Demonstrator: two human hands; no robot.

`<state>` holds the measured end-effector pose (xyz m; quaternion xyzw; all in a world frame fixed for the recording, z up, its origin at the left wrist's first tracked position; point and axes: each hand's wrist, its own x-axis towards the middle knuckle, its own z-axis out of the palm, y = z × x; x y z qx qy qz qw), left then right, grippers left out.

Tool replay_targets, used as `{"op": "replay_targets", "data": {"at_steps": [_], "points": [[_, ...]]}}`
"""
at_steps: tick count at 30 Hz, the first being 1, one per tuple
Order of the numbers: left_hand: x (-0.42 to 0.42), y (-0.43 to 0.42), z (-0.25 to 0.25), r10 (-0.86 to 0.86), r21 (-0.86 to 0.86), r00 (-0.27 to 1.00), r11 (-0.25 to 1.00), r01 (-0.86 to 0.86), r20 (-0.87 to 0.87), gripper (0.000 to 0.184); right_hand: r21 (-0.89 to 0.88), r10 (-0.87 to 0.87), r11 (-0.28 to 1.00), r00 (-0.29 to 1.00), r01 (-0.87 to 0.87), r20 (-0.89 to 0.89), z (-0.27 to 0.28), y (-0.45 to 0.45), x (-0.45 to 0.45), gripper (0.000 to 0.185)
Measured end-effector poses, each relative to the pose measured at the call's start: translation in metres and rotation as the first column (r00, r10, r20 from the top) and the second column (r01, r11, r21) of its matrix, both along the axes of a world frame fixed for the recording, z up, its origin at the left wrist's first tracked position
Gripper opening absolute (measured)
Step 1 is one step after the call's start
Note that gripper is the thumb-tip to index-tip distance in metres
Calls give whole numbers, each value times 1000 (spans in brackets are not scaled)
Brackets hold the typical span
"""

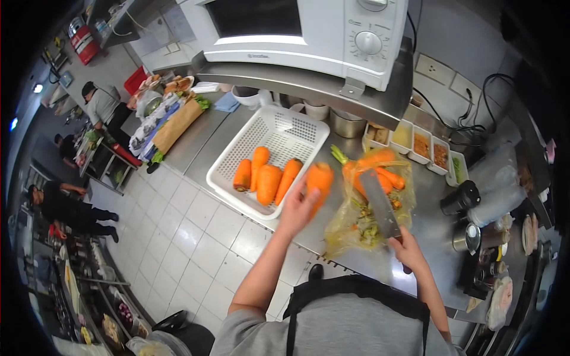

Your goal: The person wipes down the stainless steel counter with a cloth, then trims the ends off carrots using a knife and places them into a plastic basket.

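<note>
My left hand (298,209) is closed around a large orange carrot (319,178), held up just right of a white perforated basket (216,174). Several carrots (269,183) lie in that basket. In my right hand (408,249) is the handle of a broad-bladed knife (380,203), its blade pointing away over a yellow plastic bag (341,228). More carrots (377,159) and green leafy trimmings (369,228) are in and on the bag, partly hidden by the blade.
A microwave (285,29) stands on a steel shelf (297,86) above the counter. Small food trays (420,144), a black cup (461,197) and jars line the right side. People (105,110) stand at the far left. A paper-wrapped bundle (178,126) lies left of the basket.
</note>
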<state>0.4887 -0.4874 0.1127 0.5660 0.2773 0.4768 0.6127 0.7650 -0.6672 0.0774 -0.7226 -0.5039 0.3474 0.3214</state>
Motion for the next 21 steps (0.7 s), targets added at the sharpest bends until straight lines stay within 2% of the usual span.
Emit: {"op": "replay_targets", "data": {"at_steps": [1, 3, 5, 6, 7, 8, 10, 11, 12, 14, 15, 16, 17, 18, 19, 20, 21], "points": [[-12, 14, 21, 14, -61, 1000, 998, -16, -23, 55, -2, -57, 998, 998, 57, -34, -3, -2, 0, 21], [-33, 67, 7, 280, 89, 950, 959, -270, -138, 54, -59, -63, 996, 998, 64, 17, 3, -5, 1, 21], [-57, 98, 13, 512, 287, 715, 859, -424, -476, 55, -59, -75, 995, 997, 75, 10, 5, -6, 5, 20], [-71, 122, -13, 640, 440, 493, 766, -468, -590, 56, -40, -87, 996, 996, 86, -28, 2, -12, 6, 20], [-83, 139, -36, 684, 528, 359, 723, -445, -635, 58, -24, -112, 994, 992, 110, -62, -1, -20, 8, 20], [-90, 148, -52, 636, 484, 265, 744, -461, -725, 57, -11, -148, 989, 986, 148, -70, -1, -27, 10, 19], [-87, 142, -46, 446, 396, 53, 838, -376, -893, 53, 14, -221, 975, 972, 223, -85, 0, -35, 11, 19], [-66, 130, -36, 463, 471, -130, 770, -431, -877, 54, 20, -247, 968, 966, 249, -74, -1, -40, 13, 18], [-46, 127, -35, 638, 628, -104, 692, -357, -763, 51, -27, -277, 961, 958, 276, -76, -2, -45, 16, 17], [-11, 117, -35, 895, 869, -10, 430, -245, -446, 46, -123, -322, 942, 943, 311, -83, -3, -53, 19, 16], [15, 105, -24, 832, 836, 350, 514, -194, -430, 43, -140, -331, 937, 941, 320, -67, -2, -56, 18, 16], [46, 88, -8, 655, 812, 661, 572, -118, -366, 42, -155, -349, 929, 935, 337, -59, -2, -58, 18, 16], [77, 64, 4, 389, 712, 790, 697, 84, -474, 39, -168, -362, 922, 931, 350, -52, -4, -59, 18, 16], [106, 55, -16, 261, 690, 756, 646, 325, -600, 37, -181, -374, 915, 926, 360, -46, -5, -60, 17, 16], [130, 40, -26, 129, 602, 709, 644, 472, -693, 38, -220, -387, 901, 922, 373, -23, -5, -60, 16, 19], [145, 29, -35, 0, 502, 638, 617, 606, -770, 38, -186, -368, 912, 930, 366, 26, -12, -62, 18, 20], [156, 31, -46, 49, 541, 639, 584, 606, -768, 39, -151, -351, 921, 933, 359, 75, -25, -66, 21, 21]]}}
